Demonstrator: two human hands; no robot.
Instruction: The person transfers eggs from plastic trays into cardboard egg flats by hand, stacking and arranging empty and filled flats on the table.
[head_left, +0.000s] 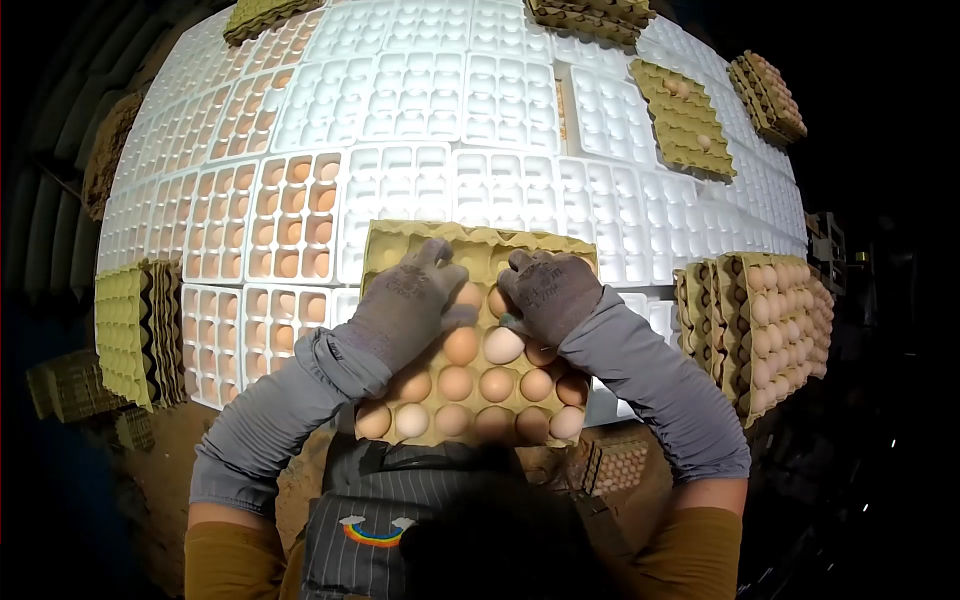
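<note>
A yellowish pulp tray [480, 238] lies in front of my body, with brown and pale eggs [455, 383] in its nearer rows and bare cups along its far edge. My left hand [410, 300], in a grey glove, is over the tray's left half, fingers curled beside an egg. Over the right half is my gloved right hand [548, 292], its fingers bent down at another egg. What either hand grips, if anything, is largely hidden under the fingers. A pale egg [504, 345] sits in the tray between and below the hands.
White trays [410, 98] cover the broad surface; those at the left hold eggs [293, 230]. Stacked pulp trays stand at the left [135, 335] and, with eggs, at the right [775, 330]. A pulp tray [685, 118] with a few eggs lies at the back right.
</note>
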